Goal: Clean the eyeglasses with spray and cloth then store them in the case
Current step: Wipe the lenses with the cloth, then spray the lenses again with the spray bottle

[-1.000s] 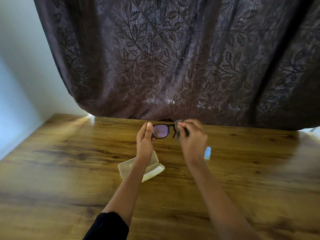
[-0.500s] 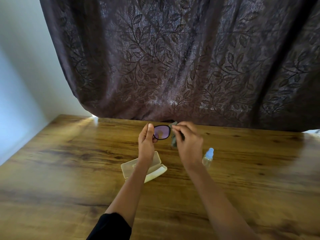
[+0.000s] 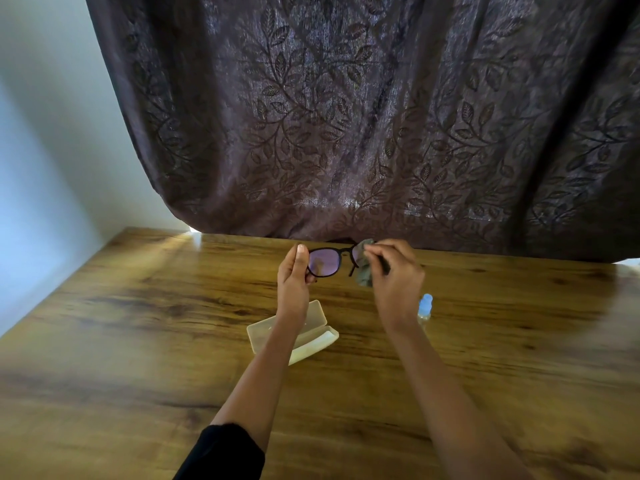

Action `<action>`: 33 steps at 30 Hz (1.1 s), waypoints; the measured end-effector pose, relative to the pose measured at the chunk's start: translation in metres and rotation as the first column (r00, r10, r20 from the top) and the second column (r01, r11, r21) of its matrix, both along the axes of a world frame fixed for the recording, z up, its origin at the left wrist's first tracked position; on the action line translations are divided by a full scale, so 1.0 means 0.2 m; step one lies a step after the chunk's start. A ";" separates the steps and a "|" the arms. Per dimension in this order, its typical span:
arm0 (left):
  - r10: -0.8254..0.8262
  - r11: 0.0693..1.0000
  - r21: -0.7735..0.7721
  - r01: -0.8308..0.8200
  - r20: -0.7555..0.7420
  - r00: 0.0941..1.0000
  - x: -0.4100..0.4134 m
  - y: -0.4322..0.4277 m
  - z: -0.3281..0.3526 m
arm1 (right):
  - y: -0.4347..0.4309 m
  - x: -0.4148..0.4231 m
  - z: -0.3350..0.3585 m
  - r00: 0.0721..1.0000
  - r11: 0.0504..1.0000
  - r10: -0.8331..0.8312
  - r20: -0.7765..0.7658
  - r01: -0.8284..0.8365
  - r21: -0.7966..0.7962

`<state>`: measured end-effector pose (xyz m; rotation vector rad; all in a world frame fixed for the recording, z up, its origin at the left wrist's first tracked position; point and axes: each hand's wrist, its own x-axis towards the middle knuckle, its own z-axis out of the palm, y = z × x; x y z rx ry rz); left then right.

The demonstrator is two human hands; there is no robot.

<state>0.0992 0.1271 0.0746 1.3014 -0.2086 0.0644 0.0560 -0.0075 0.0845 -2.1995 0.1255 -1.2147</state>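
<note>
Left hand point(image 3: 292, 282) pinches left end of eyeglasses point(image 3: 329, 260), held in air above surface point(image 3: 138, 341). Right hand point(image 3: 394, 271) clamps grey cloth point(image 3: 363, 268) over right lens; lens itself hidden. Left lens visible, purple tint. Open case point(image 3: 311, 336) lies on surface below eyeglasses, partly behind left forearm. Spray bottle point(image 3: 425, 306) stands right of case, beside right wrist. Dark leaf-pattern curtain point(image 3: 346, 116) hangs behind eyeglasses.
</note>
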 end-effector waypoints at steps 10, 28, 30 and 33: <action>-0.026 0.999 0.045 0.023 0.065 0.998 -0.05 -0.02 0.00 | 0.02 -0.03 -0.04 1.000 1.000 0.000 -0.007 0.000 0.012; 0.088 0.996 0.028 -0.088 -0.017 0.996 -0.06 0.07 -0.09 | -0.07 -0.24 -0.42 0.892 0.984 -0.056 -0.449 0.126 0.127; 0.088 0.996 0.009 -0.087 -0.025 0.996 -0.06 0.07 -0.09 | -0.07 -0.26 -0.49 0.813 0.979 -0.016 -0.583 0.130 0.154; 0.083 0.996 -0.021 -0.084 -0.050 0.995 -0.06 0.08 -0.09 | -0.08 -0.29 -0.54 0.681 0.983 0.001 -0.732 0.133 0.125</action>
